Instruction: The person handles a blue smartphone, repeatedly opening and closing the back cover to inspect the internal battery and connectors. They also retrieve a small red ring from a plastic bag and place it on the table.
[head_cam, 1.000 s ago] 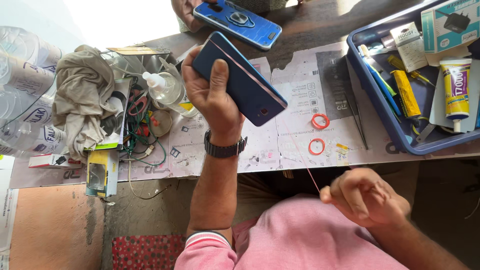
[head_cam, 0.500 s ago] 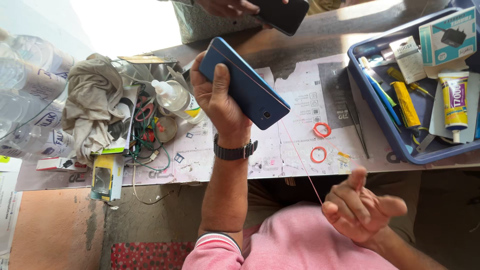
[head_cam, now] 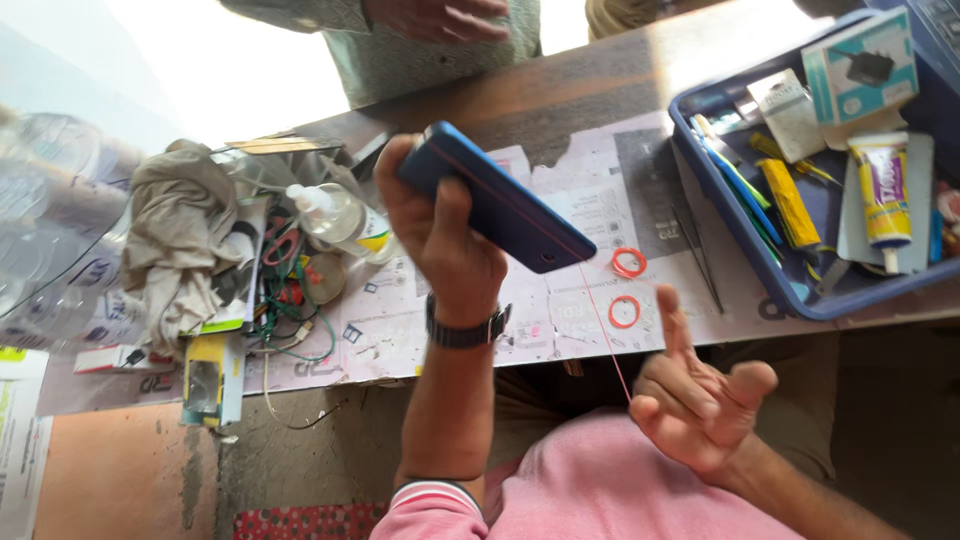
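A person's left hand [head_cam: 445, 235] held a blue phone [head_cam: 497, 197] above the tabletop [head_cam: 560, 110], its grip clenched around the phone's upper end, thumb across the back, a dark watch [head_cam: 465, 330] on the wrist. A thin red thread [head_cam: 605, 330] lay along the phone's back and ran from its lower corner down to the right hand [head_cam: 700, 405], which was raised over the person's pink shirt [head_cam: 590, 490] near the tabletop's front edge; the thread was pinched between thumb and curled fingers while the forefinger pointed up. Two red rings [head_cam: 627, 288] lay on the printed paper sheet [head_cam: 590, 200] covering the tabletop's middle, just beside the phone's lower end, with slim tweezers [head_cam: 700, 265] to their right. At the right edge stood a blue tray [head_cam: 745, 270] holding a yellow tool [head_cam: 790, 205], a white tube [head_cam: 885, 190] and a small box [head_cam: 862, 65]. Toward the left edge sat a crumpled grey cloth [head_cam: 175, 235], a clear bottle [head_cam: 340, 215] with a white cap, and a tangle of green and red wires [head_cam: 290, 300]. A yellow packet [head_cam: 205, 380] hung over the front edge. At the far edge another person's hand [head_cam: 440, 18] showed above a grey sleeve. Whether that hand held anything could not be told.
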